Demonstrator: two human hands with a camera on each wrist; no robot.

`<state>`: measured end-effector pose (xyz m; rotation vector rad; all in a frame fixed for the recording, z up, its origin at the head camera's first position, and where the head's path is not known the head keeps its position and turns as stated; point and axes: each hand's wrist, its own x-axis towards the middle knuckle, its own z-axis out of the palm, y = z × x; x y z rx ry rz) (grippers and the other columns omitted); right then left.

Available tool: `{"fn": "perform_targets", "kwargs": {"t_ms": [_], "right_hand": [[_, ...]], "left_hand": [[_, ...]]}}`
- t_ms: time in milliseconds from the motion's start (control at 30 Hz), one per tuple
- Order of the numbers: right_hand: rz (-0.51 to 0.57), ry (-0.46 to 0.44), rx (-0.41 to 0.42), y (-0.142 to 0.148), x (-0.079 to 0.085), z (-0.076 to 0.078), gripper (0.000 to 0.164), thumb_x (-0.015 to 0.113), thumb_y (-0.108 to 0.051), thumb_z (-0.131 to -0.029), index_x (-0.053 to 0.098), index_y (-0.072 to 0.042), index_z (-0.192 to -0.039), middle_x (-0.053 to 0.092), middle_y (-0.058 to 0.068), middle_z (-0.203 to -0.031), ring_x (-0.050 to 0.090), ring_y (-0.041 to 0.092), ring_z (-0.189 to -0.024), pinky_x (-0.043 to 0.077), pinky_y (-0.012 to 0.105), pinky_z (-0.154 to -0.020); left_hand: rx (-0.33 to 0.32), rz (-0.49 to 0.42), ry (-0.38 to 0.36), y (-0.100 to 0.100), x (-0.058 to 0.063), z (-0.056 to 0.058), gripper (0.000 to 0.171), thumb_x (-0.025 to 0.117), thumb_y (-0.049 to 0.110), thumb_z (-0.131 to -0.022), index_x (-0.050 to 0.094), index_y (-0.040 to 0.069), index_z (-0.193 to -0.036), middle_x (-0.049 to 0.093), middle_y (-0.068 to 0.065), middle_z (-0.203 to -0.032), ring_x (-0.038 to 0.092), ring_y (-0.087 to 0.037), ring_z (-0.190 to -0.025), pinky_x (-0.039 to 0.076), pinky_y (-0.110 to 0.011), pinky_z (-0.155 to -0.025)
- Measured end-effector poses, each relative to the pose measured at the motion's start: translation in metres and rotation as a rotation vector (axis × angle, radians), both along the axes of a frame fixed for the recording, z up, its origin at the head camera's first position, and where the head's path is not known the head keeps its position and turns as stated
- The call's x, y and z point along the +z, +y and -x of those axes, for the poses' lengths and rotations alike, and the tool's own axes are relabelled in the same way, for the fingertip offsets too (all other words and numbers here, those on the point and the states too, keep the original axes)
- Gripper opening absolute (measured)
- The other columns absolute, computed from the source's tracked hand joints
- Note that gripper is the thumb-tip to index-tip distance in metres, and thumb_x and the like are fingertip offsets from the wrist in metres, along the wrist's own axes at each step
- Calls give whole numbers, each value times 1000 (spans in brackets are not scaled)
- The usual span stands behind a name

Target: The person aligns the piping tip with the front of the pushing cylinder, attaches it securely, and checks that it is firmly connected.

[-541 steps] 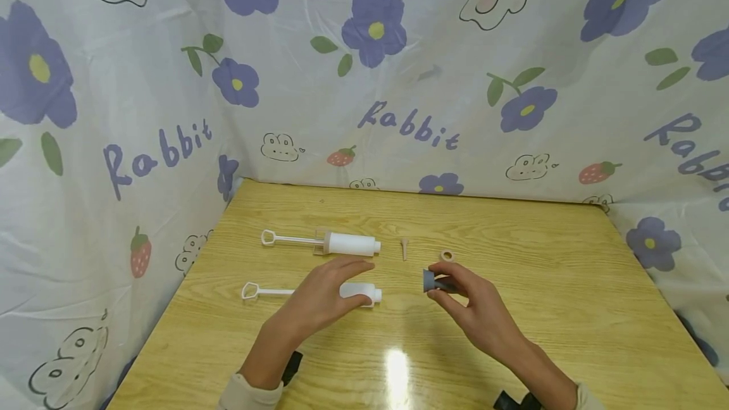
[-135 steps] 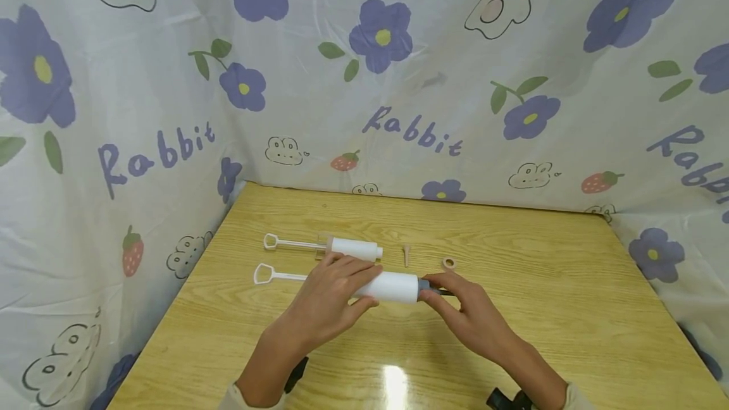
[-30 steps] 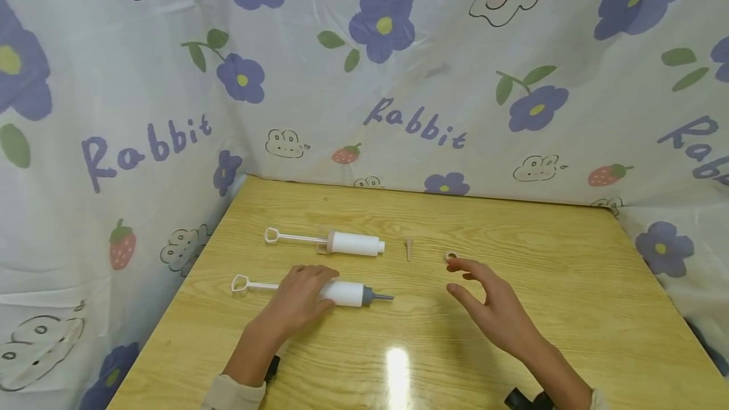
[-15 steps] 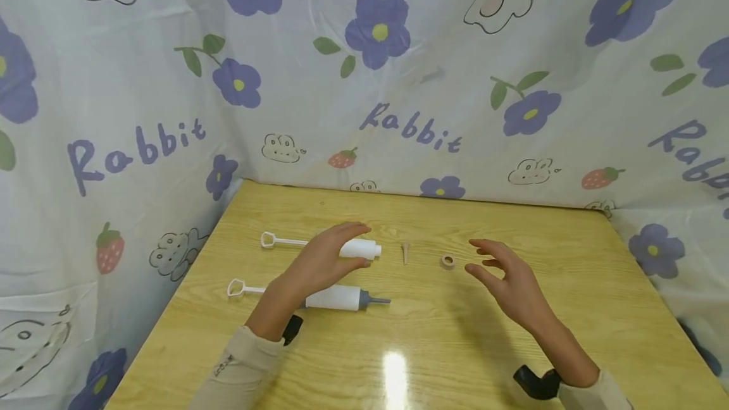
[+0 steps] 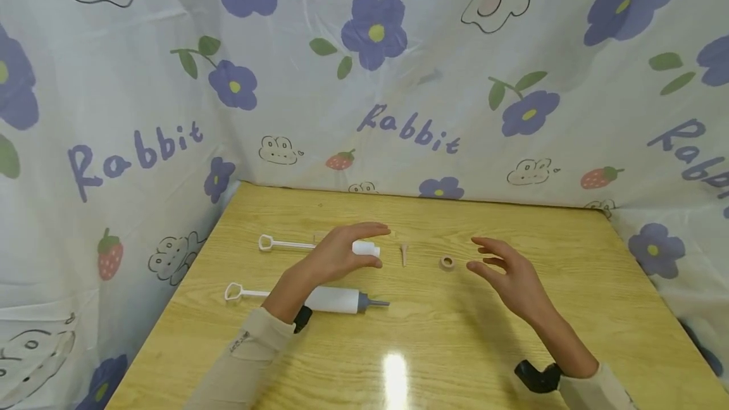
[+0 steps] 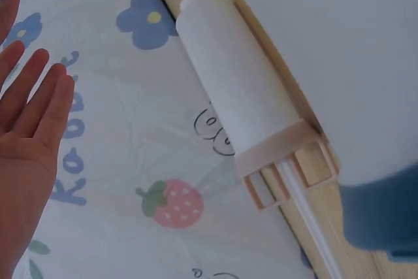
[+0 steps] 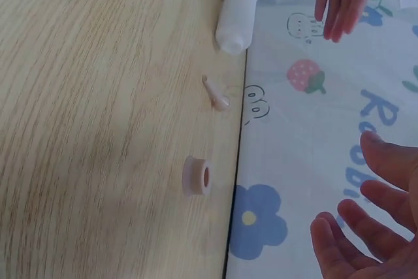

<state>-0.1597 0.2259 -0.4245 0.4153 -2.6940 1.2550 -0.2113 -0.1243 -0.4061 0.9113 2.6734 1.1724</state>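
My left hand (image 5: 336, 255) hovers over the far white syringe (image 5: 366, 248), fingers extended and thumb apart, holding nothing. It hides much of that barrel; the left wrist view shows the beige collar (image 6: 277, 146) and its finger loops. Nearer me lies a second white syringe (image 5: 333, 300) with a grey-blue nozzle (image 5: 364, 302) on its tip, partly behind my left wrist. My right hand (image 5: 515, 280) is raised to the right of a beige ring (image 5: 447, 262), its fingers loosely bent around nothing. Between ring and far syringe lies a small beige cone-shaped nozzle (image 5: 404, 254).
Everything lies on a wood-grain table (image 5: 569, 271). A patterned cloth (image 5: 296, 81) hangs behind and along the sides, meeting the table's back edge. Both plunger rods with white loop handles (image 5: 265, 243) point left.
Earlier my right hand held the grey-blue nozzle, then worked it at the near syringe's tip. It has since let go. My left hand left the near syringe and moved over the far one.
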Motion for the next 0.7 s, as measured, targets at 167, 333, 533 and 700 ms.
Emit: {"fn": "perform_targets", "kwargs": {"t_ms": [167, 333, 533, 700], "right_hand": [[-1, -6, -10, 0, -1, 11, 53, 68, -25, -101, 54, -5, -148, 56, 19, -148, 59, 39, -129, 51, 57, -105], [3, -47, -14, 0, -8, 25, 53, 68, -26, -102, 54, -4, -148, 57, 22, -146, 60, 41, -129, 52, 57, -104], [0, -100, -17, -2, -20, 39, 54, 68, -26, -101, 54, -4, -148, 57, 24, -147, 60, 42, -128, 53, 57, -104], [-20, -144, -28, -4, -31, 44, 54, 69, -24, -100, 54, -3, -148, 56, 23, -148, 61, 43, -126, 55, 56, -100]], "left_hand": [[-4, 11, -35, 15, -3, 18, 60, 81, 23, -90, 60, 21, -146, 57, -2, -153, 49, -28, -146, 45, -50, -117], [-26, 35, -70, 35, -6, 36, 58, 80, 26, -92, 60, 23, -146, 56, -1, -154, 55, -31, -140, 48, -51, -113], [-49, 43, -111, 51, -17, 49, 57, 80, 24, -92, 60, 19, -146, 56, -2, -154, 55, -34, -139, 48, -52, -114], [-65, 79, -144, 65, -25, 57, 56, 80, 23, -92, 61, 19, -145, 56, -3, -154, 55, -34, -140, 49, -49, -112]]}}
